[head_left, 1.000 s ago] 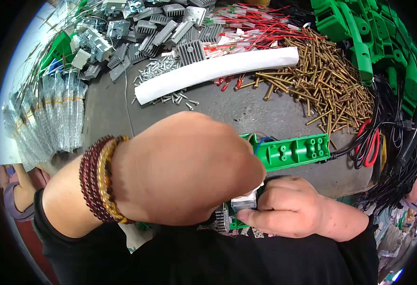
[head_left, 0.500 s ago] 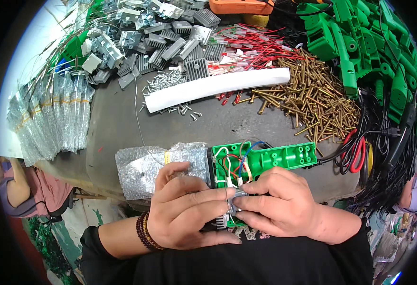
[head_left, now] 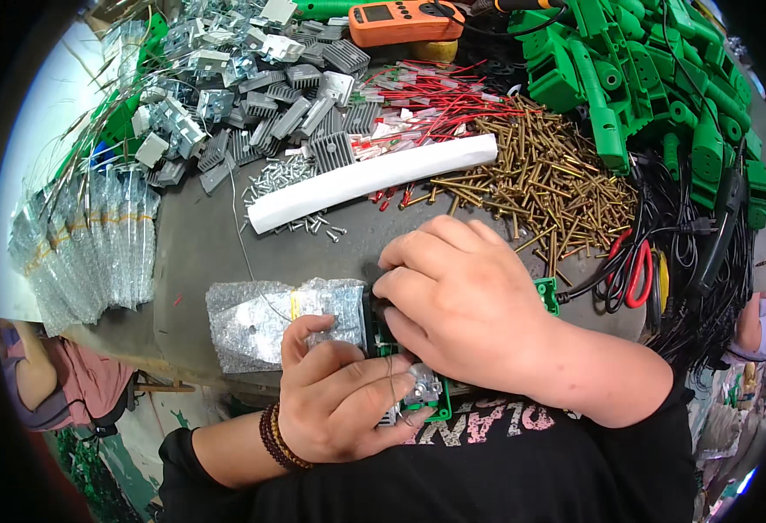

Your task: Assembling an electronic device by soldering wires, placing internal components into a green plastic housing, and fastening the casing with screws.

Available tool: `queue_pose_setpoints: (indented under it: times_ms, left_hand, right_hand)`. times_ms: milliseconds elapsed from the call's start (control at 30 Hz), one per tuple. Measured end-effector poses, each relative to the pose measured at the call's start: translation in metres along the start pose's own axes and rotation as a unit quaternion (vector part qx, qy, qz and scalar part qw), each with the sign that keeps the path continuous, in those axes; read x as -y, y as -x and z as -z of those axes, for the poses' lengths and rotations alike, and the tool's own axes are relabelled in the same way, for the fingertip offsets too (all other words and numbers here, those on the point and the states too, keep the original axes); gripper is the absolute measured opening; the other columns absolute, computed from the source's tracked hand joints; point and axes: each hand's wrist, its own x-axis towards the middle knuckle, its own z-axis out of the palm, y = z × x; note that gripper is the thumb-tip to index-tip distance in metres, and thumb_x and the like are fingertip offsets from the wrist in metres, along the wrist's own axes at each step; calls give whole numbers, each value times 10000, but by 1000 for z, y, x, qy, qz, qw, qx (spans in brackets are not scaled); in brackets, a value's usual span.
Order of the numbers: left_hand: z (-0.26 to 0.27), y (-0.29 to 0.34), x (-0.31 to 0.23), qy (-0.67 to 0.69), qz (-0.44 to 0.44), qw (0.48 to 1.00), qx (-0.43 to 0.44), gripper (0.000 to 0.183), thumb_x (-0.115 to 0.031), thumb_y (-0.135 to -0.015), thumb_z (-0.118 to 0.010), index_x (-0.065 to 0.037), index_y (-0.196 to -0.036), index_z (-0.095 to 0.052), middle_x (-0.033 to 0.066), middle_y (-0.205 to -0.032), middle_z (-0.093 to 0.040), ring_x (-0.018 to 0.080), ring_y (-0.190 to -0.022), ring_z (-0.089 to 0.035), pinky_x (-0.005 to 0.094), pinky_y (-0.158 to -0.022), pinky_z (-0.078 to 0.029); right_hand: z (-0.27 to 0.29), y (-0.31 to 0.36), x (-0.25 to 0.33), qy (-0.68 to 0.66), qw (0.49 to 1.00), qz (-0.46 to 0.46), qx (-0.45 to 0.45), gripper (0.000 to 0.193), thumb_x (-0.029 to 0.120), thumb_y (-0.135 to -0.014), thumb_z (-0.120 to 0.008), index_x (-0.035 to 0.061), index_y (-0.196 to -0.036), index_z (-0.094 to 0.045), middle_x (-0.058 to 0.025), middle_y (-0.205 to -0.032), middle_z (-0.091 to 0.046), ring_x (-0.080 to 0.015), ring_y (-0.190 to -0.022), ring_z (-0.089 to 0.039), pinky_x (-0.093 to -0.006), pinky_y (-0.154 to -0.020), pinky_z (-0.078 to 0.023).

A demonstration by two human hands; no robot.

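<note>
A green plastic housing point(head_left: 443, 410) lies at the table's near edge, mostly covered by my hands. My left hand point(head_left: 339, 397) is closed at its lower end, its fingers and thumb gripping a small silvery metal part point(head_left: 422, 385) there. Across the housing reaches my right hand point(head_left: 461, 292). Its fingers are curled together at the housing's dark left edge, and whatever they pinch is hidden. A bubble-wrapped flat piece point(head_left: 243, 324) with a yellow band lies against the housing's left side. One thin wire runs over this wrap.
Farther back are grey heat sinks point(head_left: 291, 118), silver screws point(head_left: 274, 177), a white curved strip point(head_left: 374, 181), red wires point(head_left: 435, 91) and brass screws point(head_left: 548, 174). Green housings point(head_left: 605, 131) and black cables point(head_left: 675, 253) pile at right. Bubble-wrap sleeves point(head_left: 91, 253) lie left; an orange meter point(head_left: 405, 22) stands behind.
My right hand has left the metal part and moved up and left across the housing, covering its coloured wires. My left hand stays at the metal part. The whole view has shifted slightly.
</note>
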Motion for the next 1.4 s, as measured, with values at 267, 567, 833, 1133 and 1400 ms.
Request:
queue_pose_setpoints:
  times_ms: [267, 567, 833, 1133, 1400]
  left_hand:
    - [2, 0, 2, 20, 7, 1000, 16, 443, -325, -574, -918, -169, -923, -694, -49, -994, -749, 156, -710, -571, 484, -1006, -415]
    - [6, -7, -7, -6, 8, 999, 38, 402, -290, -582, -883, -139, -880, -660, -1, -905, -720, 194, -729, -580, 539, -954, -423]
    - [10, -12, -12, -41, -12, 994, 101, 375, -281, -652, -770, -23, -914, -696, 94, -1059, -673, 262, -752, -577, 612, -966, -398]
    - [10, -17, -17, -76, -27, 991, 108, 381, -430, -831, -683, -53, -871, -652, 90, -939, -651, 224, -690, -557, 612, -976, -395]
    - [13, -22, -20, -72, 6, 988, 137, 359, -412, -826, -674, -58, -887, -658, 93, -946, -665, 241, -734, -575, 602, -973, -382]
  right_hand:
    - [-15, 4, -4, -44, 998, -17, -47, 54, 136, -722, -682, 90, -732, -656, -26, -879, -598, -234, -927, -575, -371, -757, -464]
    - [-12, -2, 0, -74, 994, -80, 17, 98, 74, -679, -733, 71, -748, -665, -26, -930, -642, -240, -893, -607, -392, -760, -504]
    - [31, 23, -18, -92, 992, -36, -83, 198, 114, -771, -745, 53, -959, -723, -90, -1082, -659, -292, -961, -620, -405, -822, -495]
    - [61, 109, -43, 126, 979, -159, 7, 261, 58, -690, -792, 96, -923, -680, -24, -995, -636, -243, -963, -587, -381, -825, -411]
    - [60, 117, -48, 3, 995, -88, -36, 261, 59, -726, -791, 97, -947, -658, -19, -925, -649, -232, -858, -620, -376, -840, -422]
